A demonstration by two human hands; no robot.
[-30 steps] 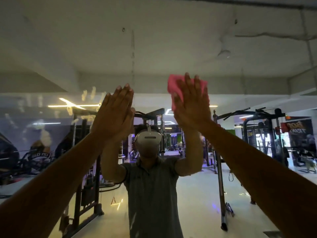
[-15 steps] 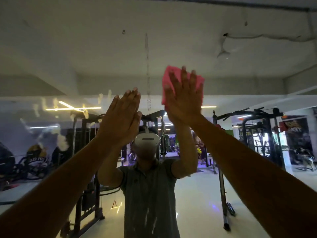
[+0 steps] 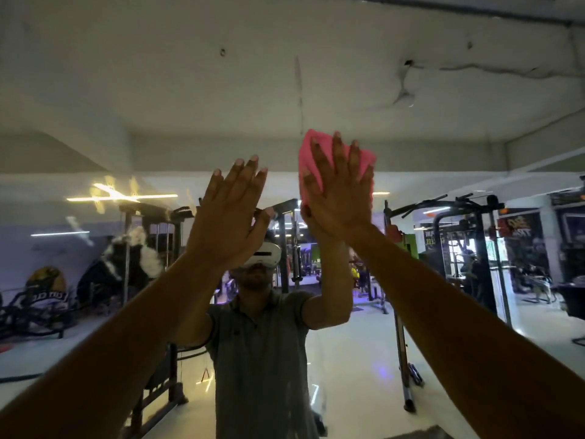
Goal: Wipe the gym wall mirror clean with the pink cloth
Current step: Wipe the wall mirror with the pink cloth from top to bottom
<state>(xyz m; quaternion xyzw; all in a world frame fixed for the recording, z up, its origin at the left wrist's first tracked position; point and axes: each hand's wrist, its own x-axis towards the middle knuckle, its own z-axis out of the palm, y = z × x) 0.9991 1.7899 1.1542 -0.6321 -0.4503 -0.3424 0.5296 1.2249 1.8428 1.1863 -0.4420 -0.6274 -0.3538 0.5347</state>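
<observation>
While the flat right hand presses the crumpled pink cloth on the big glass wall mirror, wiping's underway.
Left hand open, fingers straight, holding nothing; next I'd sweep toward the white smears.

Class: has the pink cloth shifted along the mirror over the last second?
Yes. The pink cloth slid left under the right hand, closing on the vertical seam in the mirror.

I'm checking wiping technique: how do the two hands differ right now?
The right hand presses the pink cloth flat against the mirror; the left hand is bare and holds nothing. The right hand sits higher than the left hand. Both are raised with fingers straight and pointing up, seen from the back.
</observation>
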